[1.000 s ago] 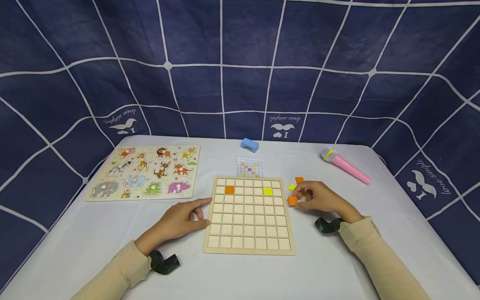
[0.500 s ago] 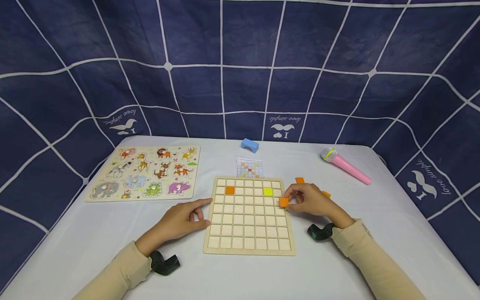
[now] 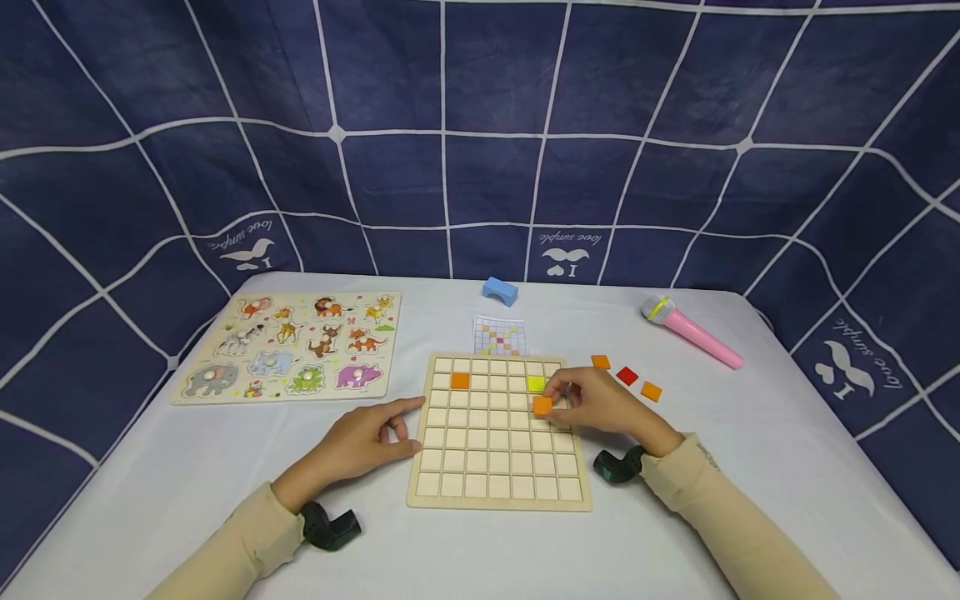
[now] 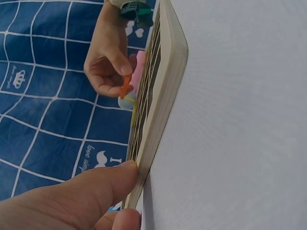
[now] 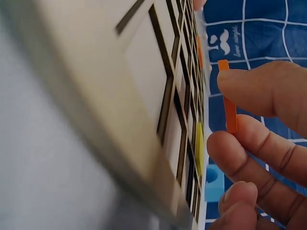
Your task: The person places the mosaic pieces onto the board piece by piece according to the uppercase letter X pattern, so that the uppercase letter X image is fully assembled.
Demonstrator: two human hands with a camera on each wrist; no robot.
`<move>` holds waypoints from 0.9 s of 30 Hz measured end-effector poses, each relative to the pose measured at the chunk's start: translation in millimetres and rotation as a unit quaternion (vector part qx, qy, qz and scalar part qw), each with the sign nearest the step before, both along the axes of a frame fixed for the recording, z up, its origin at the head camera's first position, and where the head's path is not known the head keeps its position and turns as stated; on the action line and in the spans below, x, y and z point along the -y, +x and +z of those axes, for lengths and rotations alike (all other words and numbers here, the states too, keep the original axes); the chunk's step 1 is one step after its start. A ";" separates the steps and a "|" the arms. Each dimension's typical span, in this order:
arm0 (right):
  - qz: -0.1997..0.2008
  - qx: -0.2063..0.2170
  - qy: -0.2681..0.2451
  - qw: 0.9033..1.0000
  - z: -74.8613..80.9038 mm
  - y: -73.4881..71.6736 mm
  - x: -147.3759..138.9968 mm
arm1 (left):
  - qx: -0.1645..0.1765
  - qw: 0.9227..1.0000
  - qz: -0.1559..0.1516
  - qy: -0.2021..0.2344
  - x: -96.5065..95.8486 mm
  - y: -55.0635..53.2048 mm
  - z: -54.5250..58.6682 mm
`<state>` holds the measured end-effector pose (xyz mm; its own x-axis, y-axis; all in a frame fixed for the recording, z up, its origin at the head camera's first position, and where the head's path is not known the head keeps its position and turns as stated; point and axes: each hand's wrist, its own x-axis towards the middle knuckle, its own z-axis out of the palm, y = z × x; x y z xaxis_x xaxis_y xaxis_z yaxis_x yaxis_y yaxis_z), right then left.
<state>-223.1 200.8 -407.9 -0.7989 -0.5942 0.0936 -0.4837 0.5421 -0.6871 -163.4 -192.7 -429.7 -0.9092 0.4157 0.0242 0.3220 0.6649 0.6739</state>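
On my feed, the right hand [image 3: 603, 402] has just carried an orange tile [image 3: 542, 406] in from the surface beyond the right edge of the wooden grid board [image 3: 498, 438], and that tile is now over the board near its right edge, on the near side of the yellow tile [image 3: 536, 383]. I see it pinched between thumb and fingers, roughly level with the grid and apart from it in the right wrist view, so I judge the carry mostly made and the tile not yet seated. The move has also uncovered a red tile [image 3: 627, 376], lying on the white table [image 3: 498, 550] between two loose orange tiles [image 3: 600, 362], off the board's far right corner. Only the yellow tile and a set orange tile [image 3: 460, 380], near the far left corner, show in the cells. The left hand [image 3: 367, 442] has stayed put, grasping nothing, its straight index finger and its thumb touching the board's left edge; I take that as steadying. A printed grid card [image 3: 500, 335] lies just past the far edge.
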 end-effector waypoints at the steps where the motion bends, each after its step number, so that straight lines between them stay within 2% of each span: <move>1: 0.000 0.000 0.001 1.000 0.2 -0.6 2.3 | 0.000 1.000 0.000 0.000 0.0 0.1 -0.1; 13: 0.006 -0.006 0.003 1.000 3.4 -5.7 32.1 | 0.001 1.000 0.001 -0.004 -0.4 0.2 -1.2; 27: 0.002 -0.007 0.032 0.999 5.7 -11.8 69.6 | 0.000 1.000 0.002 -0.002 0.7 -0.4 -1.6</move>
<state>-234.8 131.2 -402.2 -0.7954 -0.6026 0.0658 -0.4950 0.5831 -0.6441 -163.9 -193.3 -431.2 -0.9112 0.4113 0.0238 0.3193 0.6686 0.6716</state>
